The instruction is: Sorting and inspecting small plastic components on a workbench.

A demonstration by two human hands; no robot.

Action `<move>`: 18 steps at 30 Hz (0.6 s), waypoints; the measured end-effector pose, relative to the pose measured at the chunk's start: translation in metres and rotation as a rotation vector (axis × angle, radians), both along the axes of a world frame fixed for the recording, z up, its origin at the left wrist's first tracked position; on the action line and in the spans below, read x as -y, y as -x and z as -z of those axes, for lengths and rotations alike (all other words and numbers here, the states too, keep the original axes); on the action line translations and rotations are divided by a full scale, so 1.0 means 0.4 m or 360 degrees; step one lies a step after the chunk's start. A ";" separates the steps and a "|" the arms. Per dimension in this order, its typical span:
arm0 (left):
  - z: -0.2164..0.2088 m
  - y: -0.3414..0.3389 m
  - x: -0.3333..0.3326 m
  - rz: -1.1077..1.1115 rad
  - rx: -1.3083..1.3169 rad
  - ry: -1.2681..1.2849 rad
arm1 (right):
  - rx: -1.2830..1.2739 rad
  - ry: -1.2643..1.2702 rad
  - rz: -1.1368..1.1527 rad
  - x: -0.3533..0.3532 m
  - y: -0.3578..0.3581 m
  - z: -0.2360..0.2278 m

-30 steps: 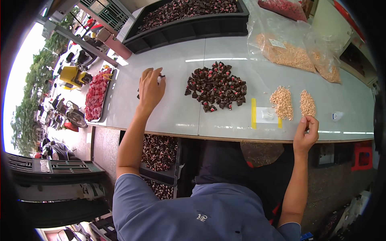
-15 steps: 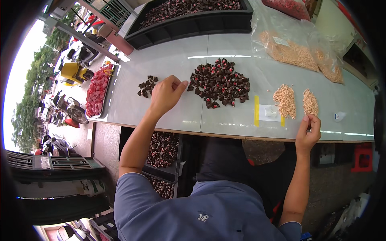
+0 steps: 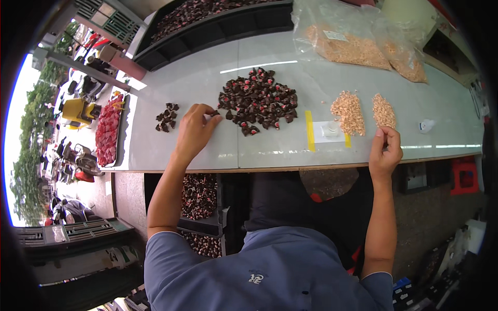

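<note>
Since the earlier frame the left hand (image 3: 194,129) has slid rightward off the small dark cluster (image 3: 167,116) — its fingertips now rest at the left edge of the big dark pile (image 3: 258,100) with red-pink flecks, fingers loosely curled and pinching toward a piece there; whether it grips one I cannot tell. The small cluster lies just left of that hand on the pale bench (image 3: 270,147). Right of the pile sits a yellow tape strip (image 3: 309,130), then two tan heaps (image 3: 348,111). The right hand (image 3: 385,150) stays at the bench's near edge, fingers pinched narrow — holding something too small to make out.
</note>
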State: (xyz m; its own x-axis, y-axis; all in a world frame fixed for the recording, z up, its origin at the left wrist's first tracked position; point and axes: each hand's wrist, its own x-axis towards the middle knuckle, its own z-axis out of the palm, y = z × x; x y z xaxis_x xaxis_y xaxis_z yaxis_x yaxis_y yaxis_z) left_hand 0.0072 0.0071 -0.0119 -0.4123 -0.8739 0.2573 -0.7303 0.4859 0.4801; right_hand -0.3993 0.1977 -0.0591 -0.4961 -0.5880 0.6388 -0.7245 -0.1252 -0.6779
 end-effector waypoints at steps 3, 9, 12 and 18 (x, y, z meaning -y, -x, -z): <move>-0.035 -0.022 -0.024 -0.0128 -0.0110 -0.0103 | 0.0007 0.0017 -0.0106 0.021 -0.011 0.003; -0.139 0.110 -0.129 0.0497 -0.0612 -0.0887 | -0.0102 -0.0200 -0.0346 0.016 -0.010 -0.016; -0.152 0.214 -0.127 0.1051 -0.0404 -0.1067 | -0.0581 -0.0334 -0.0428 0.019 -0.016 -0.047; -0.069 0.357 -0.062 0.1463 -0.0234 -0.1693 | -0.0616 -0.0438 -0.0456 0.029 -0.022 -0.059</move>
State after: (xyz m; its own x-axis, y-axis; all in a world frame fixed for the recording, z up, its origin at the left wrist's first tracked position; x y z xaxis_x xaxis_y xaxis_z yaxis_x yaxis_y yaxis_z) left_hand -0.1354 0.0321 0.0157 -0.9602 -0.1130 -0.2553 -0.2681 0.1170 0.9563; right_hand -0.3905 0.1859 -0.0357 -0.0516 -0.8359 0.5465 -0.8901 -0.2096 -0.4046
